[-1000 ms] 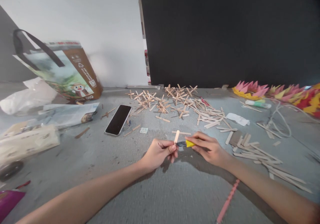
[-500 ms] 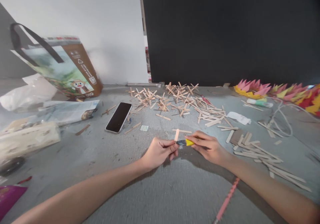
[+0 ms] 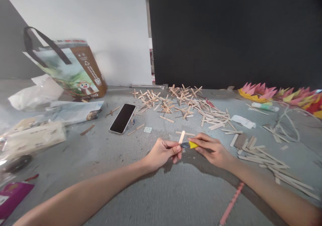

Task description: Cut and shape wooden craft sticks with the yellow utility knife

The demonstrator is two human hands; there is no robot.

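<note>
My left hand [image 3: 164,154] pinches a wooden craft stick [image 3: 182,137] near its lower end. The stick stands up from the fingertips, leaning slightly right. My right hand [image 3: 210,148] is closed on a small yellow-and-grey tool [image 3: 193,145], its yellow part at my fingertips. The tool's dark, blade-like end points left and meets the stick near my left thumb; whether it cuts in is too small to tell. Just beyond my hands, a loose craft stick [image 3: 185,133] lies flat on the grey surface [image 3: 151,199].
Crossed sticks [image 3: 166,103] are heaped at the back, with loose sticks [image 3: 264,157] to the right. A phone [image 3: 123,118] and a bag [image 3: 75,70] are at left. Paper flowers [image 3: 259,92], a white cable [image 3: 289,110] and a pink rod [image 3: 231,204] are at right.
The view has shifted slightly, so the scene sits a little farther right. The stick in my left hand leans more to the right. Both hands keep their holds.
</note>
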